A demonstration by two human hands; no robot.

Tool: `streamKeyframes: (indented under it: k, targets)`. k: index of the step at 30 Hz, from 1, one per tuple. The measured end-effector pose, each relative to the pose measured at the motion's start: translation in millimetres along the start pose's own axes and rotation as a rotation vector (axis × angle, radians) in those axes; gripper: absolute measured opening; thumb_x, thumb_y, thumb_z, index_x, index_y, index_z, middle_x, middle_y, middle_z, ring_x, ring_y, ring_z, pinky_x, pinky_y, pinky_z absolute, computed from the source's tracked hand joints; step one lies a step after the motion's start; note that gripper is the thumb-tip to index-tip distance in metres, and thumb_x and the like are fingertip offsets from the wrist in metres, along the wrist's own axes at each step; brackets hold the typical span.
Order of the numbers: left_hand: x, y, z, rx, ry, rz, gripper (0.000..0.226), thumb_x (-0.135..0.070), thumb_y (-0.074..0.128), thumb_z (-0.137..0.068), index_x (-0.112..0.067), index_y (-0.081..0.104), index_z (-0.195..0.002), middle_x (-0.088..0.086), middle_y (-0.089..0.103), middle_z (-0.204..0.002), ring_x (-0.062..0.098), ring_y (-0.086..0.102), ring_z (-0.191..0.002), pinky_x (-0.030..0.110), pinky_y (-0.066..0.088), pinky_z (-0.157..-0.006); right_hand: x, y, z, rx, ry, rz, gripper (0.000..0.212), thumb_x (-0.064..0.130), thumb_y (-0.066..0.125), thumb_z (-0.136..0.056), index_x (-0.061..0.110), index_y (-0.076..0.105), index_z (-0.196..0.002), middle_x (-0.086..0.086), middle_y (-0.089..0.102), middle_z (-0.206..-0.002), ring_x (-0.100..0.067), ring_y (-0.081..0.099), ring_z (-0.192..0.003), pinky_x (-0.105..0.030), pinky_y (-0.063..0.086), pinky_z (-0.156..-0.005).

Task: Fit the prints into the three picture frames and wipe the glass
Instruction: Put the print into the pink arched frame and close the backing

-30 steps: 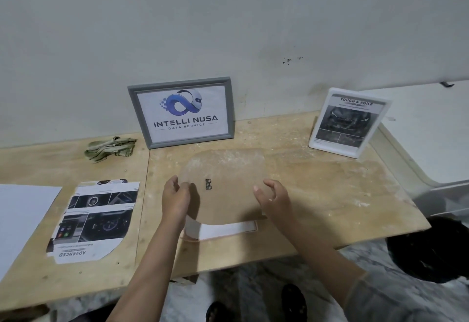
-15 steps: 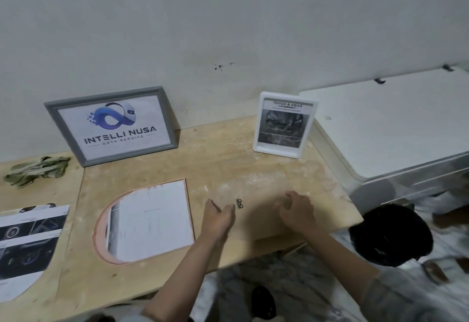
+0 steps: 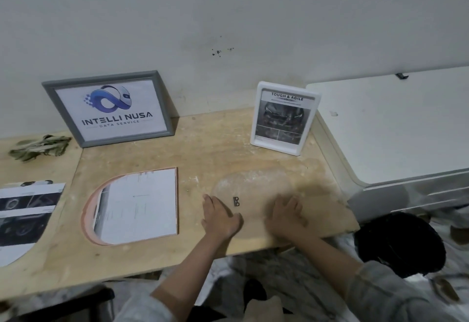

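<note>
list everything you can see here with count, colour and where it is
grey frame: 1, grey, leaning on wall, back left
white frame: 1, white, upright, back right
arched frame: 1, pinkish rim, flat, centre left, white sheet in it
backing board: 1, brown, flat, front right
arched print: 1, dark photos on white, left edge
cloth: 1, olive, back left
table: 1, light wood
cabinet: 1, white, right
left hand: 1, flat on board
right hand: 1, flat on board
</note>
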State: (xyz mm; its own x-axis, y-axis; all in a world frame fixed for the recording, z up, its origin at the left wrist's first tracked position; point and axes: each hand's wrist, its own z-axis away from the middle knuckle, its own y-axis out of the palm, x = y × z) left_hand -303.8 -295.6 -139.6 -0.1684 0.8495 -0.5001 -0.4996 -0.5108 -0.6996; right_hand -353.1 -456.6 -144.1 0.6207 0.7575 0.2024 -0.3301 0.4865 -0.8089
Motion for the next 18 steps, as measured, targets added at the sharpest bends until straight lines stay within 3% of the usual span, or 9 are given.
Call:
streamKeyframes:
  k: [2,3,5,7,9,10,13,15,18]
  targets:
    - [3.2,-2.7,-2.4,-0.018,0.011,0.046,0.083,-0.042,0.054,-0.088,0.004,0.018,-0.147,0.018,0.001,-0.159,0.034,0.007,-0.146,0.047,0.021,-0.116,7.4,-1.8,-1.7,-0.042,-0.043,0.047,0.076,0.039,0.050,-0.087,0.012,0.009,-0.145,-0.024,-0.007,-0.152,-0.042,0.001,-0.140,-0.052,0.020,-0.110]
    - [5.3,-5.5,-3.8,-0.035,0.023,0.092,0.069,-0.039,0.055,-0.087,0.004,0.034,-0.137,0.022,0.018,-0.154,0.038,0.021,-0.141,0.046,0.029,-0.112,11.7,-2.7,-2.0,-0.067,-0.070,0.064,0.074,0.038,0.051,-0.087,0.012,0.011,-0.144,-0.024,-0.009,-0.152,-0.042,0.001,-0.140,-0.051,0.020,-0.111]
    - [14.7,-13.2,-3.2,-0.153,0.044,0.225,0.029,-0.029,0.056,-0.085,-0.004,0.051,-0.099,0.021,0.051,-0.121,0.038,0.048,-0.114,0.041,0.044,-0.090,24.8,-1.9,-0.8,-0.098,-0.156,0.081,0.075,0.038,0.054,-0.085,0.015,0.014,-0.144,-0.022,-0.012,-0.153,-0.042,0.001,-0.141,-0.049,0.019,-0.112]
    - [26.3,-27.4,3.2,-0.300,0.051,0.314,0.013,-0.018,0.055,-0.084,-0.009,0.046,-0.083,0.010,0.054,-0.090,0.031,0.054,-0.090,0.032,0.040,-0.072,43.3,3.7,2.4,-0.140,-0.278,0.117,0.072,0.040,0.054,-0.084,0.014,0.021,-0.143,-0.023,-0.001,-0.153,-0.041,0.011,-0.139,-0.046,0.021,-0.112]
    - [44.9,-46.6,6.0,-0.406,0.031,0.360,0.011,-0.016,0.053,-0.086,-0.006,0.052,-0.092,0.008,0.058,-0.091,0.033,0.056,-0.094,0.035,0.042,-0.078,69.9,13.2,4.0,-0.198,-0.423,0.143,0.067,0.038,0.055,-0.080,0.010,0.035,-0.137,-0.028,0.018,-0.147,-0.044,0.028,-0.131,-0.046,0.029,-0.106]
    - [54.0,-54.6,6.2,-0.424,0.016,0.359,0.021,-0.016,0.053,-0.088,-0.004,0.056,-0.104,0.011,0.061,-0.105,0.036,0.055,-0.106,0.040,0.043,-0.089,82.0,17.1,4.5,-0.219,-0.473,0.134,0.065,0.036,0.055,-0.077,0.008,0.041,-0.133,-0.029,0.026,-0.144,-0.046,0.034,-0.127,-0.048,0.033,-0.103]
    - [90.7,-86.6,7.8,-0.487,-0.089,0.378,0.052,-0.017,0.054,-0.092,0.003,0.041,-0.138,0.018,0.043,-0.143,0.034,0.035,-0.136,0.044,0.023,-0.115,131.5,33.6,11.5,-0.200,-0.582,0.124,0.064,0.039,0.050,-0.085,0.012,0.033,-0.140,-0.019,0.018,-0.153,-0.038,0.022,-0.138,-0.052,0.023,-0.109]
    - [122.3,-110.7,6.9,-0.527,-0.139,0.383,0.058,-0.016,0.054,-0.091,0.003,0.033,-0.143,0.018,0.035,-0.149,0.032,0.028,-0.141,0.041,0.018,-0.117,168.0,49.6,16.7,-0.178,-0.646,0.097,0.063,0.038,0.043,-0.091,0.014,0.024,-0.145,-0.011,0.010,-0.157,-0.030,0.011,-0.143,-0.051,0.014,-0.113]
    - [164.5,-136.6,1.5,-0.542,-0.206,0.383,0.059,-0.016,0.054,-0.090,0.004,0.033,-0.141,0.021,0.035,-0.147,0.037,0.027,-0.139,0.044,0.026,-0.112,204.9,70.0,21.3,-0.211,-0.702,0.082,0.066,0.043,0.036,-0.093,0.010,0.020,-0.148,-0.010,0.011,-0.158,-0.028,0.009,-0.145,-0.051,0.015,-0.113]
